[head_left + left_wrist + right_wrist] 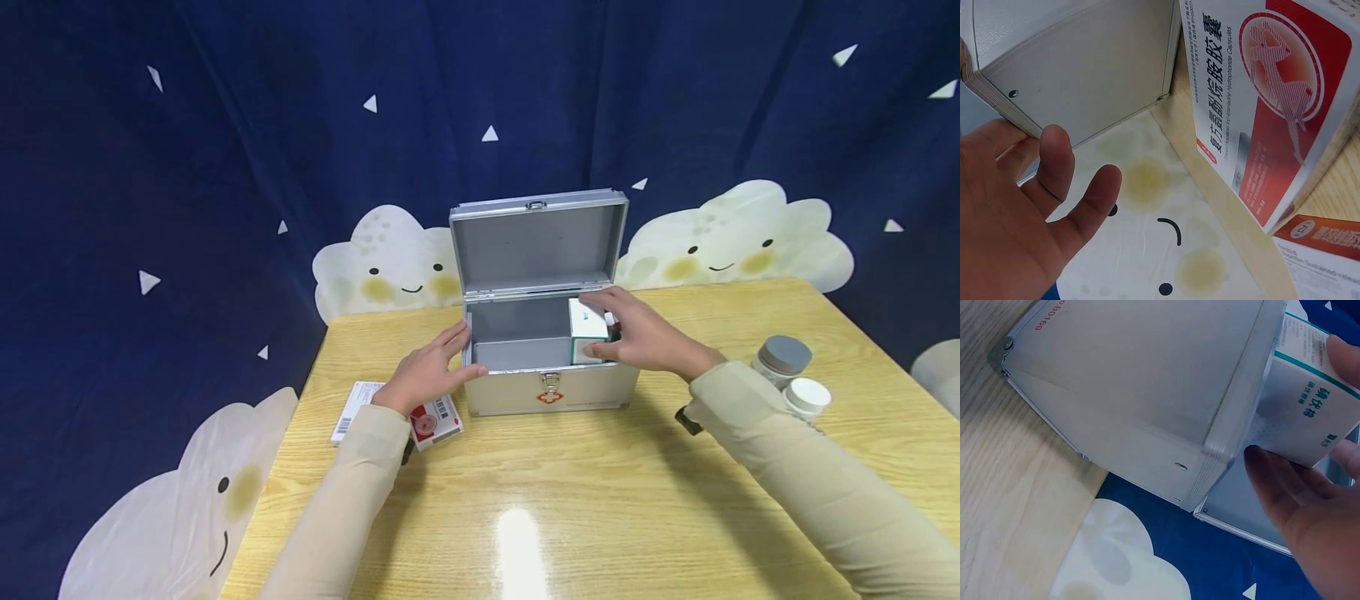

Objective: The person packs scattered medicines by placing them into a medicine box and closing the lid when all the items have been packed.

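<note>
A silver first-aid case (510, 393) with a red cross on its front stands on the table, its lid (536, 250) raised. My right hand (648, 335) grips a white carton with green edges (587, 318), thumb on the near side and fingers on the far side. The carton sits partly inside the right end of the case, as the right wrist view also shows. Just right of it, a small white-topped item (611, 318) is mostly hidden by the hand. My left hand (427, 371) rests on the case's left rim, thumb stretched along the front corner.
Left of the case lie a red-and-white capsule box (438, 423) and another white medicine box (356, 407), partly behind the left arm. Beside the right forearm stand a grey-lidded jar (783, 354) and a white-capped bottle (807, 393). A dark blue curtain (480, 92) hangs behind the table.
</note>
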Tool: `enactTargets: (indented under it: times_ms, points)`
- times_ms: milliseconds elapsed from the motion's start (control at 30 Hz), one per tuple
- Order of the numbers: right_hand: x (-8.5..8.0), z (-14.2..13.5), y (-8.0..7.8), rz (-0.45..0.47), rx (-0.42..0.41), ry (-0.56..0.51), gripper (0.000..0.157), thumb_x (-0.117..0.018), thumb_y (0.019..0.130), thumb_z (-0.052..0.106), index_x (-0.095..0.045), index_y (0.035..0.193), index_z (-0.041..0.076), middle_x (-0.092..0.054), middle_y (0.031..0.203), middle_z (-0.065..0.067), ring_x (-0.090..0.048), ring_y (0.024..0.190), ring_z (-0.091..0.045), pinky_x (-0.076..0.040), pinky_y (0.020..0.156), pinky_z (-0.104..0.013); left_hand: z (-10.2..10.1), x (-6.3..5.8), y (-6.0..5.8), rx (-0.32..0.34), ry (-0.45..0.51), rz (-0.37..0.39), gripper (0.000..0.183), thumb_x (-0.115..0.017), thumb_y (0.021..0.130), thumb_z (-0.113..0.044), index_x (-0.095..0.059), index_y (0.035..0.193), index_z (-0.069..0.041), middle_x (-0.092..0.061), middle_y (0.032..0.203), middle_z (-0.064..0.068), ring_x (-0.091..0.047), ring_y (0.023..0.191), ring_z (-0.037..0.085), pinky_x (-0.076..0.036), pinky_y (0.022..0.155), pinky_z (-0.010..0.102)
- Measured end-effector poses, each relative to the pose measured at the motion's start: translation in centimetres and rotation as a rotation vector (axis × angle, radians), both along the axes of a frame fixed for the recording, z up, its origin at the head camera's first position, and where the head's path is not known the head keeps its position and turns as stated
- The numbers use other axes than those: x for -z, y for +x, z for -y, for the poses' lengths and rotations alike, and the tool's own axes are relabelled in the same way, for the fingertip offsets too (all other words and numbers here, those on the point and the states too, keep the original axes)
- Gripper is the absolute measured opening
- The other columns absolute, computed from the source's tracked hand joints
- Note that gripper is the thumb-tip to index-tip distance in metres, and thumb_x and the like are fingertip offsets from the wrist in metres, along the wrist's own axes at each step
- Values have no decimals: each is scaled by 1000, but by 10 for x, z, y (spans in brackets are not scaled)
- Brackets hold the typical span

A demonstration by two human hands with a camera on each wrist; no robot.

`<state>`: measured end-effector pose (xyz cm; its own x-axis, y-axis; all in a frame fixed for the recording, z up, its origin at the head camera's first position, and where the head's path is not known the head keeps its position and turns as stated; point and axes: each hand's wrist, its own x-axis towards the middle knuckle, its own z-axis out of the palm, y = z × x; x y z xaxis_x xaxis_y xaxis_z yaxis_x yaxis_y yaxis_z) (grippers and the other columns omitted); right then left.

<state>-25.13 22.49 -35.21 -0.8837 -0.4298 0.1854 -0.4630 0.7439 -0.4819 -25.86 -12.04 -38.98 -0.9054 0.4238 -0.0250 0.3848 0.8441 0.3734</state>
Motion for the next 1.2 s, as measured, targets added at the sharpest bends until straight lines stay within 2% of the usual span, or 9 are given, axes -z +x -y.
enactTargets:
  times_ms: [300, 400, 533, 633, 733, 967, 1200]
  points:
    - [-2, -1, 1, -10, 1, -7, 78, -78, 82, 19, -41, 149, 5, -50, 133, -17, -55, 83, -20, -45, 77, -36, 0, -2, 0, 0, 2, 10, 85, -50, 91, -69, -22, 159, -27, -14, 169, -10, -37, 147, 35, -36, 113, 61]
    - [-2, -2, 2, -5, -3, -8, 78, -78, 83, 20, -41, 149, 5, -50, 136, -19, -59, 88, -23, -49, 81, -40, 0, -2, 2, -5, 4, 16, 85, -50, 91, -69, -22, 159, -27, -13, 169, -10, -37, 147, 34, -35, 114, 61]
    - [-2, -6, 4, 14, 6, 9, 79, -78, 83, 22, -40, 150, 5, -47, 142, -21, -60, 106, -31, -50, 93, -51, 0, 1, 5, -7, -4, 26, 85, -50, 91, -69, -22, 159, -26, -13, 169, -9, -36, 148, 34, -35, 114, 60]
    - [-4, -9, 4, 20, 13, 20, 80, -78, 83, 24, -39, 151, 6, -46, 144, -22, -60, 110, -32, -51, 94, -52, 0, 1, 5, -5, -12, 19, 84, -50, 92, -69, -23, 159, -25, -14, 169, -9, -37, 147, 34, -36, 114, 59]
    - [-7, -11, 4, 19, 6, 9, 80, -78, 83, 23, -39, 151, 5, -46, 143, -23, -62, 104, -32, -55, 89, -48, -1, -2, 5, -8, -14, 7, 84, -51, 92, -68, -24, 159, -25, -15, 168, -8, -38, 146, 35, -36, 114, 59]
    - [-13, -15, 2, 30, -7, -9, 80, -78, 84, 18, -38, 151, 2, -44, 144, -23, -53, 123, -36, -55, 94, -49, -1, -5, 3, -11, -18, 13, 84, -51, 92, -68, -22, 159, -26, -15, 168, -8, -36, 148, 34, -36, 114, 59]
    - [-19, -17, 8, 66, 12, -30, 81, -78, 83, 18, -37, 152, 4, -43, 145, -22, -45, 133, -38, -52, 98, -53, -1, -4, 3, -21, -42, -4, 85, -49, 90, -72, -25, 158, -27, -16, 168, -11, -44, 142, 37, -44, 106, 58]
